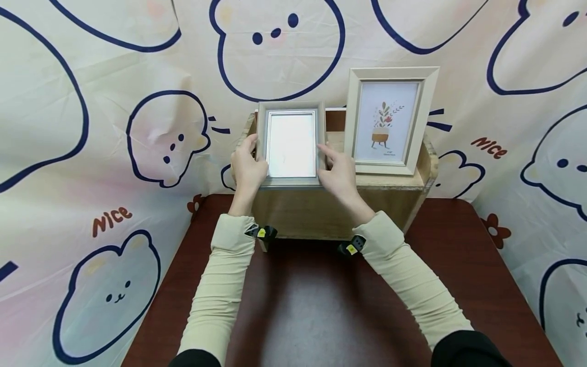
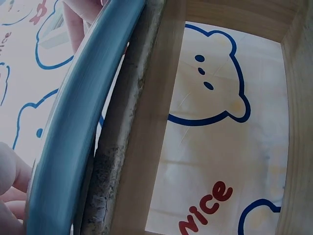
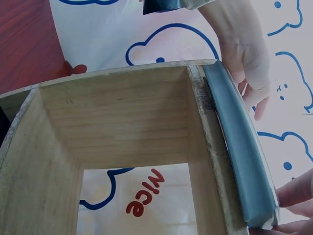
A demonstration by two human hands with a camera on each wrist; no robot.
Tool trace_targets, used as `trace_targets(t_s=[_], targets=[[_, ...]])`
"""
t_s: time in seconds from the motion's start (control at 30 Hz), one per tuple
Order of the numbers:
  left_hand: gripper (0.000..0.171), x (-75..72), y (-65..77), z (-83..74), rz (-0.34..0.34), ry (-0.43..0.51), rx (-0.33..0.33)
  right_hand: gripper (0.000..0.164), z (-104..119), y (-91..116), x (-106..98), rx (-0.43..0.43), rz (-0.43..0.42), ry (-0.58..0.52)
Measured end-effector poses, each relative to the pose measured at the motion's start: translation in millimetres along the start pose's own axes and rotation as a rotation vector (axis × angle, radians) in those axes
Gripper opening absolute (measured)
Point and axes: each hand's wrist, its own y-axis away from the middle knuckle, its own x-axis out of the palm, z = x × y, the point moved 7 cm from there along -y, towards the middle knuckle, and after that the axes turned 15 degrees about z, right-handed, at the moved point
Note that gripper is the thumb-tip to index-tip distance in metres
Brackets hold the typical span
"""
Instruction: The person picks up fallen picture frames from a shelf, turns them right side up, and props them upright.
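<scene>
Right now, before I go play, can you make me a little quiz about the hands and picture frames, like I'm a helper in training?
1. Which holds the plant picture: the larger frame or the smaller frame?
2. True or false: the left hand is touching the larger frame.
3. What does the shelf look made of? a) glass b) wood c) cloth

Key:
1. The larger frame.
2. False; it is at the smaller frame's edge.
3. b

Head cam is looking forward and down from behind the fingers [image 1: 326, 150], farther off, covering bench [image 1: 298, 311] and shelf [image 1: 304, 214]; both wrist cams [image 1: 352, 246] are sitting close beneath the fingers, facing the shelf's hollow, sharing the picture frame [image 1: 291, 145]'s lower edge.
</scene>
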Motion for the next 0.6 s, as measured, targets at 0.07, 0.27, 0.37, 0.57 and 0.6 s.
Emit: trace_targets(t_s=[0.07,0.27,0.37,0.57,0.6], targets=[[0.046,-0.2,0.6,-0.5,-0.014,0.032,0.021,0.054,-0.6,0.2,-0.2,0.000,-0.007,-0.020],[0.044,-1.2,0.8,-1.2,-0.044,0.127,0.062,0.060,-0.7,0.3,-0.2,-0.013,-0.008,-0.114],[0.043,-2.8,0.8,-2.8,-0.061,0.193,0.101,0.067,-1.2,-0.7,0.7,0.012,0.020,-0.150],[0.042,-4.4,2.7,-4.4,-0.086,0.287,0.175,0.067,-1.3,-0.7,-3.2,0.041,0.024,-0.135],[0.042,-4.7,2.9,-4.1,-0.091,0.300,0.188,0.066,-1.1,-0.5,-4.3,0.035,0.014,-0.133]])
